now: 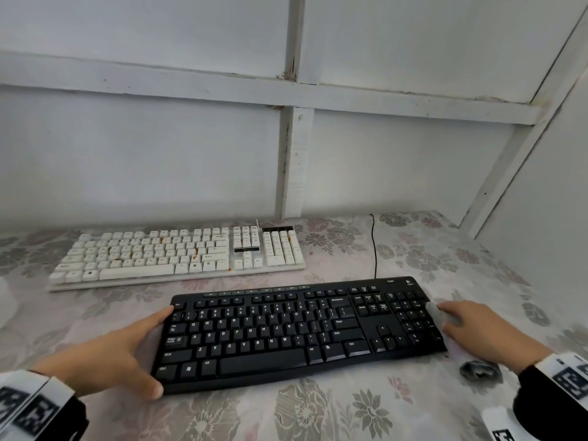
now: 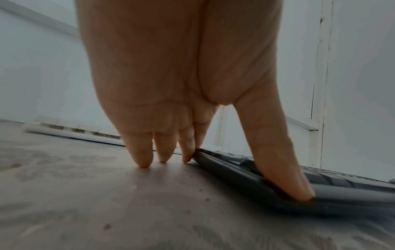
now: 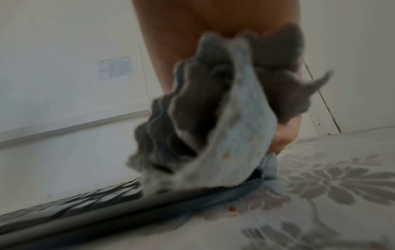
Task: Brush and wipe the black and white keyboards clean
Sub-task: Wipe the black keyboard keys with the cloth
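The black keyboard [image 1: 286, 332] lies on the table in front of me, slightly askew. My left hand [image 1: 133, 348] braces its left end, thumb at the front corner and straight fingers along the side edge. In the left wrist view the thumb of the left hand [image 2: 181, 84] rests on the black keyboard [image 2: 235, 172] while the fingertips touch the tablecloth. My right hand [image 1: 477, 332] grips a bunched grey cloth [image 1: 436, 310] against the keyboard's right end. Up close the cloth [image 3: 235, 126] hangs over the black keyboard's edge [image 3: 107, 211]. The white keyboard [image 1: 178, 253] lies behind, with orange stains between its keys.
A floral tablecloth [image 1: 318, 415] covers the table. A thin black cable [image 1: 374, 246] runs from the black keyboard toward the white panelled wall [image 1: 159, 154]. Another wall [image 1: 547, 186] closes in the right side. Small crumbs [image 2: 134, 186] dot the cloth near my left hand.
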The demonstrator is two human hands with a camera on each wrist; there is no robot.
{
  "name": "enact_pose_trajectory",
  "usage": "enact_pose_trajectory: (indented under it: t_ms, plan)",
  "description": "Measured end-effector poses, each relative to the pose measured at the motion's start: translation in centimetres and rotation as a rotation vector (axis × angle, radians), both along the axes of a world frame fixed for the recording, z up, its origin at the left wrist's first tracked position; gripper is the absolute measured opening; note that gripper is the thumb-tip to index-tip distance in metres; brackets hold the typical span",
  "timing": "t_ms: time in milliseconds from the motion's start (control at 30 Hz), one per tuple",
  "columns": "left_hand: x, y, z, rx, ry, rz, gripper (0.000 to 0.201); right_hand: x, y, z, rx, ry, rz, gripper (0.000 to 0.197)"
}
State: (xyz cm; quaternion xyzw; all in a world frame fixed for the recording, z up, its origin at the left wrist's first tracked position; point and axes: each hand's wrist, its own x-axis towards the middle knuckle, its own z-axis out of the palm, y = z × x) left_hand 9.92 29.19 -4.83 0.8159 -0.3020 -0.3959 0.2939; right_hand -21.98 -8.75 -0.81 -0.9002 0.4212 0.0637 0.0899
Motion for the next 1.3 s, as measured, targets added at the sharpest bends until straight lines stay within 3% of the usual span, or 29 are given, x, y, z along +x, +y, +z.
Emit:
enact_pose_trajectory:
  t_ms: [200,433,533,633,700,933,1100,1300]
  plan:
    - [-0.3,-0.1,0.6,-0.012,0.052,-0.039,0.153,-2.0,0.9,0.0,-0.016,0.051,0.052,0.032]
    - [-0.7,-0.2,0.8,0.012,0.031,-0.020,0.140,-3.1,0.8,0.8,0.037,0.117,0.124,0.024]
    - [-0.7,0.0,0.8,0.022,0.014,-0.013,0.148,-3.2,1.3,2.5,0.132,0.126,0.195,0.019]
    - [-0.8,0.4,0.9,0.026,-0.029,0.013,0.131,-2.5,1.7,4.1,0.138,0.094,0.271,0.044]
    - [-1.2,0.4,1.0,0.019,-0.039,0.023,0.128,-1.6,1.8,4.4,0.118,0.037,0.318,0.044]
    - [-3.1,0.6,2.7,0.083,-0.183,0.034,0.103,5.9,5.2,4.7,0.183,-0.128,0.491,0.036]
    - [-4.4,1.1,3.9,0.228,-0.434,-0.032,0.082,13.3,11.0,5.3,0.216,-0.168,0.673,0.039]
    - [-2.4,4.3,4.1,0.203,-0.505,-0.023,0.074,21.0,18.5,4.3,0.223,-0.153,0.840,0.039]
